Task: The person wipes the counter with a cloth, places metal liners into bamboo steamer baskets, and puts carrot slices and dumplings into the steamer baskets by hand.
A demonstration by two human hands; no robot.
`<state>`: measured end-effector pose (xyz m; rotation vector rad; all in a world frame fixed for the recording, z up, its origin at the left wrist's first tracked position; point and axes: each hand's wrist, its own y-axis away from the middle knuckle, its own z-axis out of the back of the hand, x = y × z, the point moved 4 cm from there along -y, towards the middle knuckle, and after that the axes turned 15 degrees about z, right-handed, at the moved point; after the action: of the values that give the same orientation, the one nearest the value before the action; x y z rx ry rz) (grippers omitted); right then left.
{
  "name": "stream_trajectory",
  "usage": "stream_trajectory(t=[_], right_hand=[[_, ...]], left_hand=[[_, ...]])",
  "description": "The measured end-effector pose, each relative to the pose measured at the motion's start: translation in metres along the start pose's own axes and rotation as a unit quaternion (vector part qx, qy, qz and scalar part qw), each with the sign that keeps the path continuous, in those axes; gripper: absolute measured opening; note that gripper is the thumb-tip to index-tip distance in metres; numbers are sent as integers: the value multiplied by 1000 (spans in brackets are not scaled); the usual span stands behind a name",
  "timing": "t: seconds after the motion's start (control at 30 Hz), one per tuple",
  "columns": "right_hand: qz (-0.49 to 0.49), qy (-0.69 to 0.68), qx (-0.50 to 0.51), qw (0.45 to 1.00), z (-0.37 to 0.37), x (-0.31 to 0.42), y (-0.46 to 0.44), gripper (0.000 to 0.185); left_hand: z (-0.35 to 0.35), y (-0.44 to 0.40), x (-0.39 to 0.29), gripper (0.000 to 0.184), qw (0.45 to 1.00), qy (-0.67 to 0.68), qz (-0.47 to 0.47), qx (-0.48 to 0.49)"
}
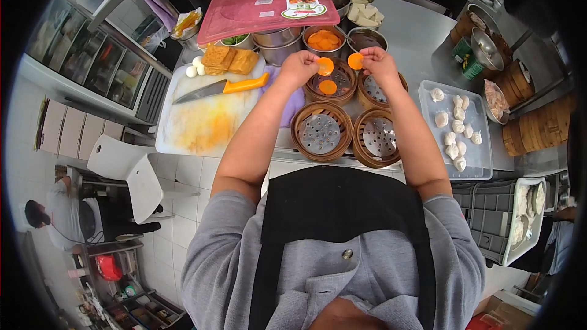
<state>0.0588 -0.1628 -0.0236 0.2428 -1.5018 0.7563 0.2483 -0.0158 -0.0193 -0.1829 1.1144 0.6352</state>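
Pinched in my left hand (301,68) is an orange carrot slice (325,66), held over the far left bamboo steamer (346,95). Inside that steamer another carrot slice (328,88) lies on the perforated metal liner. My right hand (379,65) grips a second carrot slice (355,61) by its edge, above the gap between the two far steamers. Nearer me stand two more bamboo steamers, one at left (297,131) and one at right (359,154), each showing a bare perforated plate. A metal bowl of carrot slices (323,40) sits just beyond my hands.
A knife (244,84) with a yellow handle lies on the white cutting board (168,137), near fried tofu blocks (229,59) and white balls (196,67). A red lid (269,3) covers pots. At right is a tray (483,168) of dumplings. Other people are at both sides.
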Motion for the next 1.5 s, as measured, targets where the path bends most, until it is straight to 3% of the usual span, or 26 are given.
stream_trajectory(t=[0.13,0.2,0.27,0.4,0.47,0.67,0.77,0.8,0.87,1.03,1.1,1.27,1.33,1.37,1.5], right_hand=[[48,115,59,990,-19,-7,0,17],[117,229,79,963,-38,15,9,22],[157,272,90,945,-51,8,6,21],[145,338,142,919,-68,0,-1,21],[139,433,190,870,-76,2,-1,19],[161,533,251,792,-89,0,1,17],[183,531,243,791,-88,7,1,18],[194,521,236,797,-87,12,-1,18],[210,519,210,801,-86,17,-10,18],[248,543,173,783,-100,29,-43,18],[209,582,228,752,-114,26,-61,21],[156,584,299,739,-136,-13,-106,33],[336,534,146,762,-139,-17,-119,39],[341,498,133,786,-139,-21,-126,42],[388,494,104,771,-142,-17,-124,42]], left_hand=[[-3,21,4,19,998,-30,2,59],[-18,39,7,17,981,-81,-7,178],[-23,49,8,16,980,-99,0,170],[-20,70,10,17,976,-147,29,158],[-21,85,9,19,950,-247,12,192],[-33,113,17,18,898,-419,-10,137],[-38,118,21,18,874,-474,-43,96],[-39,120,22,18,875,-474,-44,93],[-35,127,15,21,884,-453,-113,-3],[-20,148,3,22,937,-308,-160,-33],[-11,158,6,21,950,-254,-176,-48],[16,184,24,13,962,-181,-199,-50],[26,192,37,11,968,-174,-172,-52],[30,196,42,10,970,-168,-167,-61],[44,209,51,7,972,-162,-149,-86]])
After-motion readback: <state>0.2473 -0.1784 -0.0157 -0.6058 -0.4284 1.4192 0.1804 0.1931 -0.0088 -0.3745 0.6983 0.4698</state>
